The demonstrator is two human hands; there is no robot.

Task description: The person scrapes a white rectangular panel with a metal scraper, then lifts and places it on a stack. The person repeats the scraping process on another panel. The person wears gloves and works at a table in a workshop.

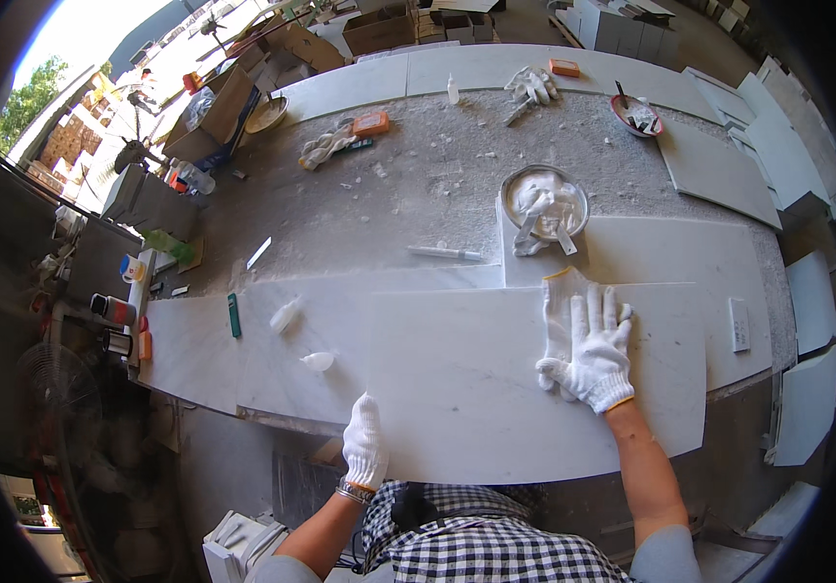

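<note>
A large white marble slab (476, 379) lies in front of me, its near edge overhanging toward my checked apron. My left hand (366, 447), in a white knit glove, grips the slab's left edge; the thumb points away from me and the fingers are mostly hidden. My right hand (597, 352), also gloved, rests on the slab's right part with its fingers spread. A loose white glove (559, 316) with an orange cuff lies partly under that hand. Beyond it, a round bowl of white paste (545, 194) holds spatulas and stands on another slab.
Small white bottles (317, 361) and a green-handled tool (234, 315) lie left of the slab. Farther away are gloves (326, 146), orange blocks (370, 123) and a red-rimmed bowl (634, 115). Slabs line the far edge. A fan (56, 389) stands at left.
</note>
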